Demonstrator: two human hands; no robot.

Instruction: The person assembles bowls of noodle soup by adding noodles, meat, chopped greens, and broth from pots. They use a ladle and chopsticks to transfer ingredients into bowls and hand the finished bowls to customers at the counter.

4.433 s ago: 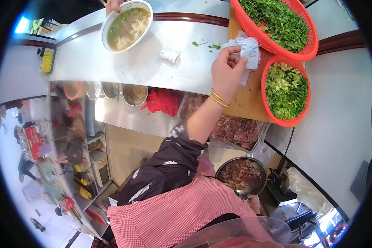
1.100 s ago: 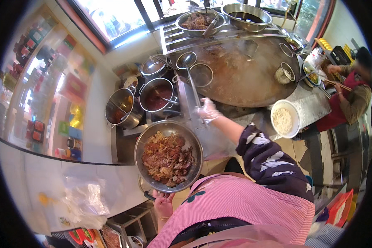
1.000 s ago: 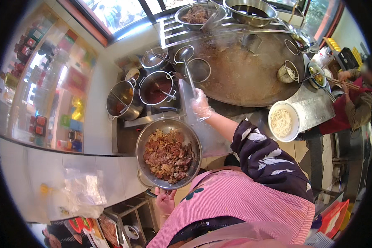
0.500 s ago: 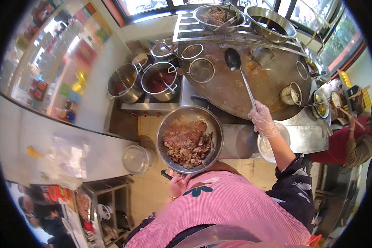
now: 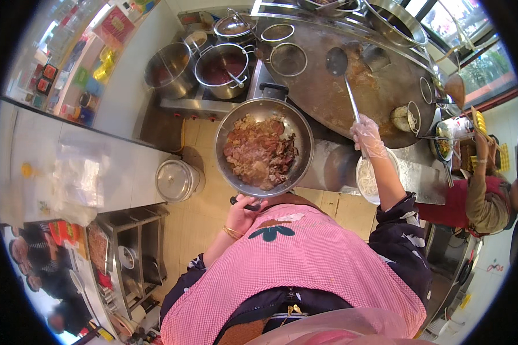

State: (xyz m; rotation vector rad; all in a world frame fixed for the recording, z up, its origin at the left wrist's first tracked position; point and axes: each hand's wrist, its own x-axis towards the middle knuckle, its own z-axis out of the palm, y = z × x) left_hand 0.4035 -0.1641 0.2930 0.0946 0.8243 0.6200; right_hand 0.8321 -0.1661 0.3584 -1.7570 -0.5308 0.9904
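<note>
Far left: packages incl. a red box at upper left, labels too small to make out, no brand legible; below, white worktop with clear plastic bags. Lidded bucket on the floor, steel pot and a second pot with red liquid above it on the stove. Left hand, lower centre, bare: fingers closed round the pan's near black handle, some of the grip hidden. Pan sits centre frame, roughly level, far handle pointing up; holds chopped meat, paler at left, darker at right. Flat strainer sits above it, at the edge of the big wok of brown broth. Key relation: ladle is right of the pan, long axis running from its dark bowl over the broth down and slightly right to the right hand. Can't tell if the bowl touches liquid. Right hand, clear-gloved, is wrapped firm round the handle; pan lies left and a bit lower from it, left hand being nearer the pan. White bowl of noodles under the right forearm. Far right, co-worker in maroon apron.
</note>
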